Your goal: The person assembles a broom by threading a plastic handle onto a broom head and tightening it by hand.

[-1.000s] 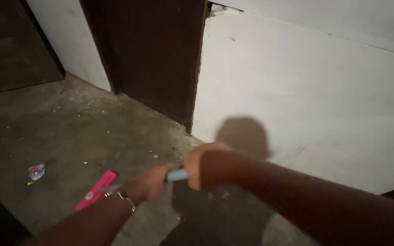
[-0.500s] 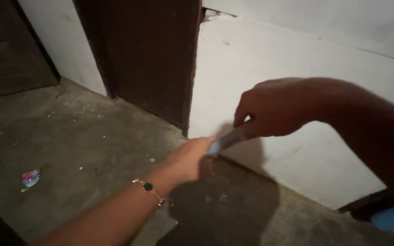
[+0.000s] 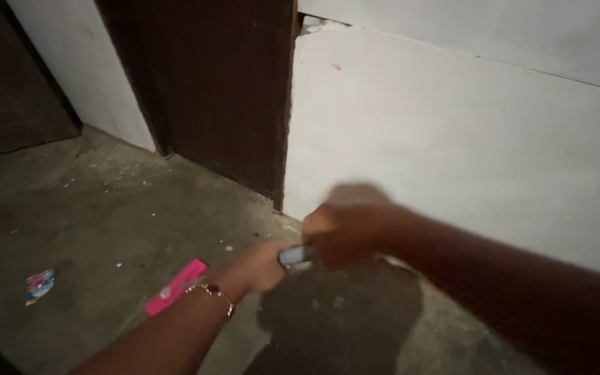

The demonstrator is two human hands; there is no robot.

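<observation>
A short, pale blue, stick-like object is held between the two hands above a grey concrete floor. Its left end is enclosed by the left hand, whose fingers are curled shut around it; its right end disappears into the right hand, which is likewise closed into a fist about it. Only a small stretch of the object is seen, bridging the narrow gap between the two fists, so that it lies just to the right of the left hand's knuckles and just below and to the left of the right hand. Both hands are blurred, and the exact placing of the fingers cannot be told, nor what kind of object it is. A thin gold bracelet with a dark charm is worn on the left wrist. A flat pink object is seen just beside the left forearm, on its left; whether it rests on the floor or is joined to what is held cannot be told. Well apart from the hands, towards the left edge, a small crumpled colourful wrapper lies on the floor. A white wall stands behind the hands, and the shadow of the hands is cast on it and on the floor below. A dark brown door is set to the left of that wall.
</observation>
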